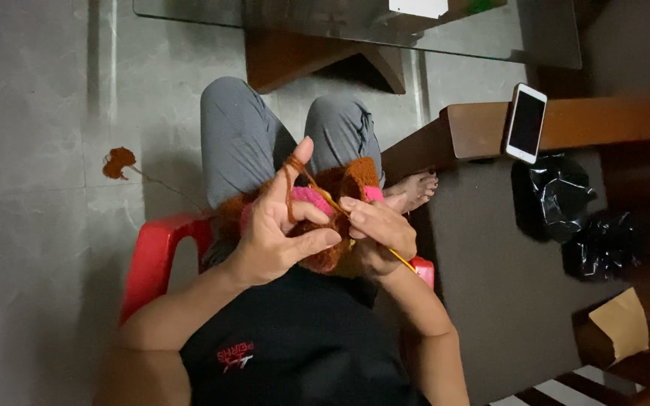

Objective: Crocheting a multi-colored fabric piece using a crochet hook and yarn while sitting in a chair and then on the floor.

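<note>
Yarn work (336,218) in brown and pink sits on the person's lap, held in both hands. Left hand (276,229) pinches it, brown yarn (295,169) looped over a finger. Right hand (381,229) grasps a yellow hook (404,261).

Dim indoor light leaves the frame murky; the glass desk (490,37) shows faint glare, the right edge blurs, and dark corners lose detail.

Fuzzy woollen crochet piece (340,188), glossy plastic chair (152,256)
</note>
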